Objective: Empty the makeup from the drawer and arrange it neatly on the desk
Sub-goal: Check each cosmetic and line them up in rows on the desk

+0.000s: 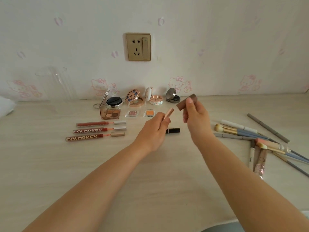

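My left hand (pixel 155 131) grips a slim rose-gold lipstick body (pixel 169 113) above the desk's middle. My right hand (pixel 195 118) holds its brown square cap (pixel 187 101) apart from it, slightly higher and to the right. A black lipstick tube (pixel 173 130) lies on the desk just below my left hand. Three lip glosses (pixel 98 131) lie in a row at left. Open compacts (pixel 133 98) and small eyeshadow pans (pixel 132 113) line the back by the wall. The drawer is out of view.
A loose pile of brushes and pencils (pixel 260 139) lies at the right of the pale wooden desk (pixel 150 181). A clear acrylic holder (pixel 55 84) stands at back left. A wall socket (pixel 138 46) sits above the compacts.
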